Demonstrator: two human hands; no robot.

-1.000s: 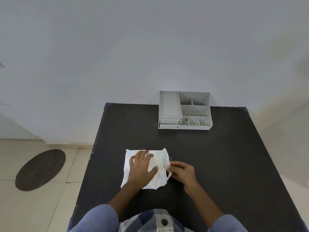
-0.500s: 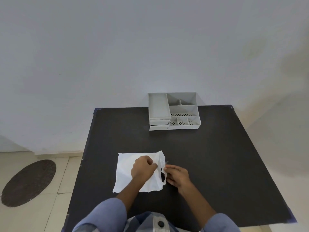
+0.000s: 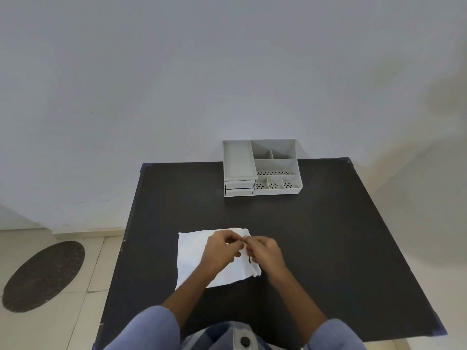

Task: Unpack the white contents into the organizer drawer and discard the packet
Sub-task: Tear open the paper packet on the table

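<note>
A flat white packet (image 3: 194, 256) lies on the black table (image 3: 328, 236) close in front of me. My left hand (image 3: 221, 251) and my right hand (image 3: 264, 251) meet at the packet's right edge, both pinching it near its top right corner. That edge is crumpled and lifted a little. What is inside the packet is hidden. A grey organizer (image 3: 261, 168) stands at the table's far edge, with two shut drawers (image 3: 239, 188) at its front left and open compartments on top.
The table's far edge touches a plain white wall. The tiled floor at the left holds a dark oval mat (image 3: 43, 275). My blue sleeves and checked shirt fill the bottom of the view.
My left hand has gone from lying flat on the packet to pinching its right edge. My right hand has moved up to meet it. The camera view has shifted.
</note>
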